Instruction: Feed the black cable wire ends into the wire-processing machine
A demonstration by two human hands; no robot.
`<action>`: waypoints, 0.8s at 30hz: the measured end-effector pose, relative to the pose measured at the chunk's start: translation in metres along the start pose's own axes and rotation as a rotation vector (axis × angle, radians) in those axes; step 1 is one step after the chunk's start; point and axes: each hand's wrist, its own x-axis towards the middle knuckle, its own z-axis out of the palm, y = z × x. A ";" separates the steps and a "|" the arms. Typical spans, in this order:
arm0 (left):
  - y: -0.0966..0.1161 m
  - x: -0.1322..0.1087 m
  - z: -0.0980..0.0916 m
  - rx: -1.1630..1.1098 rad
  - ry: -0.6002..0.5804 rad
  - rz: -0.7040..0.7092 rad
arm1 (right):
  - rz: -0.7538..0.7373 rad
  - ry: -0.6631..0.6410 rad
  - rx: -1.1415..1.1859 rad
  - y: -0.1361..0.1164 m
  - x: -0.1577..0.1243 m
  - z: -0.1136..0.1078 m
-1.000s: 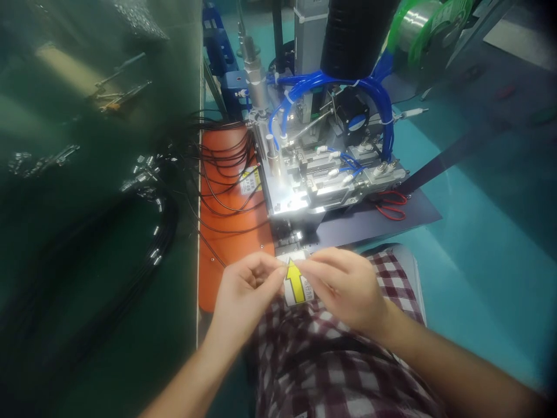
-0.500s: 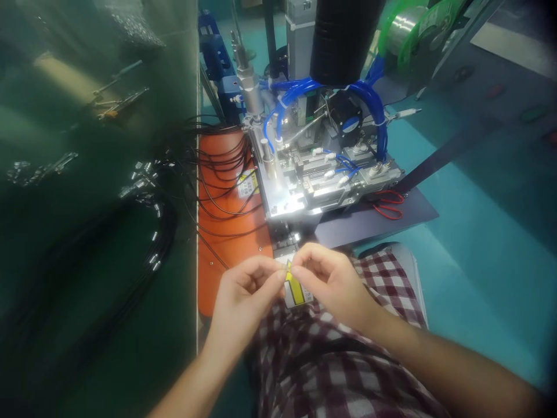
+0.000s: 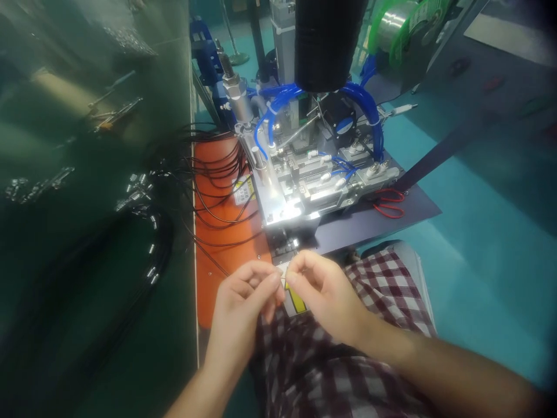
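Observation:
My left hand and my right hand meet fingertip to fingertip above my lap, both closed in a pinch. A tiny thin piece shows between the fingertips, too small to name. Behind the hands lies a white label with a yellow arrow, partly covered by them. Just beyond stands a metal machine fixture with blue air tubes and a shiny plate at its near left corner. An orange panel with black cables across it lies to the left of the fixture.
On the dark green bench at left lie a bundle of black cables with metal ends and several small metal parts. A green solder wire spool hangs at top right. A red cord loop sits right of the fixture. A black hose hangs above.
The fingertips have drawn slightly apart, and a thin piece now shows between them. The left hand's lower fingers have uncurled a little. The view has shifted slightly.

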 end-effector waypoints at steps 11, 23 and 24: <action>0.006 0.016 0.015 -0.076 0.037 -0.038 | -0.090 0.044 -0.114 0.003 0.015 -0.010; 0.016 0.031 0.021 0.009 0.025 -0.179 | -0.036 0.020 -0.027 0.009 0.026 -0.024; 0.018 0.032 0.021 0.018 0.010 -0.195 | -0.051 0.029 -0.046 0.009 0.026 -0.025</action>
